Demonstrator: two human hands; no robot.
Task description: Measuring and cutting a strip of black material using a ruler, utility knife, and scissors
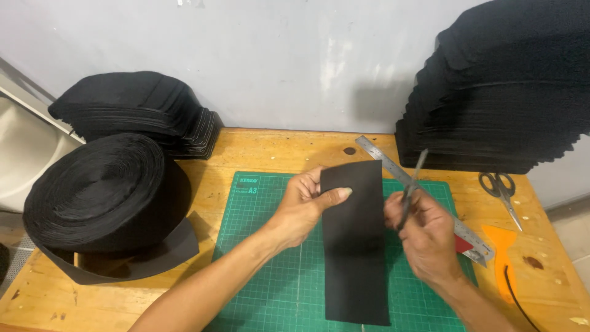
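Head view looks down on a green cutting mat [270, 270] lying on a wooden table [276, 147]. On the mat lies a black fabric strip [355, 246]; the left hand [304, 206] pinches its upper left edge between thumb and fingers. Just beside the strip's right edge, the right hand [424, 237] grips a pair of dark scissors [413, 187], blades pointing up across a steel ruler [424, 193]. A large black fabric roll [104, 193] sits at the left, and another pair of scissors [504, 193] lies at the right.

Black fabric strip [355, 240]; green gridded cutting mat [264, 270]; pale wooden table [276, 147]; silver ruler [387, 161]; orange tool [503, 258], lower right.
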